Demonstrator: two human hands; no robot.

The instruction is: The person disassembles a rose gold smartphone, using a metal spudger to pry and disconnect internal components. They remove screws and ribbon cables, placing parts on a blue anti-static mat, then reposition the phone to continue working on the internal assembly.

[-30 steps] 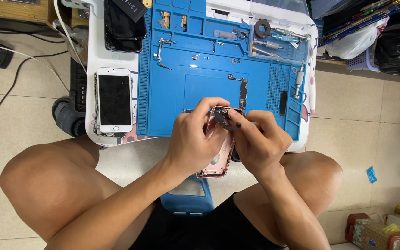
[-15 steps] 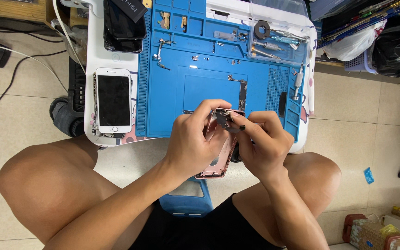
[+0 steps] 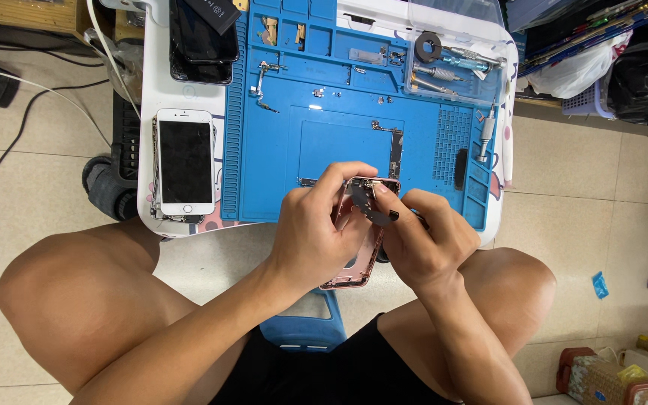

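My left hand [image 3: 316, 236] grips the pink phone housing [image 3: 358, 255]; my right hand [image 3: 429, 244] pinches a dark tool [image 3: 369, 208] over the blue mat [image 3: 324, 142].

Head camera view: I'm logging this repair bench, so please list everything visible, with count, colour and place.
Work mat: one, blue, on the table.
Table: one, white, under the mat.
White phone: one, dark screen, left of the mat.
Dark phones: stacked, black, top left.
Screwdrivers: several, silver and blue, mat's upper right tray.
Phone housing: one, pink, held over the table's near edge.
Stool: one, blue, between the knees.
Left hand: grips the housing.
Right hand: holds a dark part at the housing.
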